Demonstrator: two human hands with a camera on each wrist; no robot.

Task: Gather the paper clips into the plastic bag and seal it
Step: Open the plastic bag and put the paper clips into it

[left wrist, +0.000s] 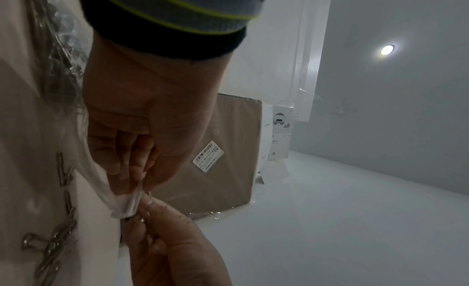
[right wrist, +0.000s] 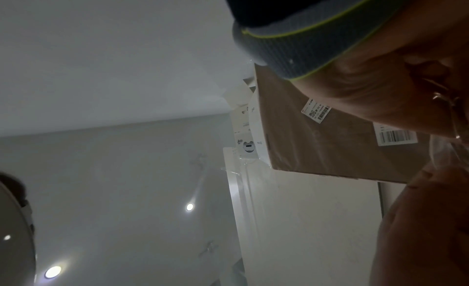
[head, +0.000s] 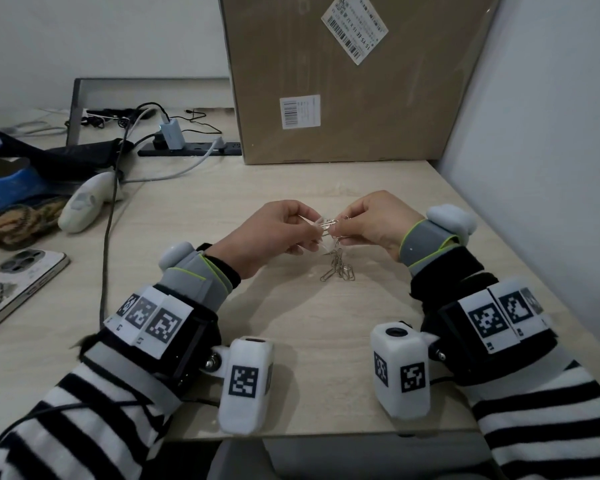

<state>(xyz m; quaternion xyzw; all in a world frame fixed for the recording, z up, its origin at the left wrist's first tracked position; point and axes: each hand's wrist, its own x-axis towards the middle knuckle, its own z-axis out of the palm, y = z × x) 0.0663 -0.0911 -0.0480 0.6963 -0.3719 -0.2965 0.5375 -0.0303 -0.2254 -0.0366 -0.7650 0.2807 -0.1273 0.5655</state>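
A small clear plastic bag (head: 321,242) is held up above the table between both hands. My left hand (head: 313,233) pinches its top edge (left wrist: 128,204) between thumb and fingers. Facing it, my right hand (head: 337,231) pinches the same edge, its fingertips (left wrist: 152,212) touching the left ones. Several silver paper clips (head: 338,268) hang in a bunch below the hands, the lowest reaching the tabletop. In the left wrist view the clips (left wrist: 50,240) show through the plastic. A few clips (head: 329,222) lie at the bag's mouth between the fingers.
A large cardboard box (head: 343,81) stands at the back of the wooden table (head: 309,323). A wall closes the right side. At left lie a phone (head: 11,289), a white handheld device (head: 84,202), cables and a power strip (head: 187,148).
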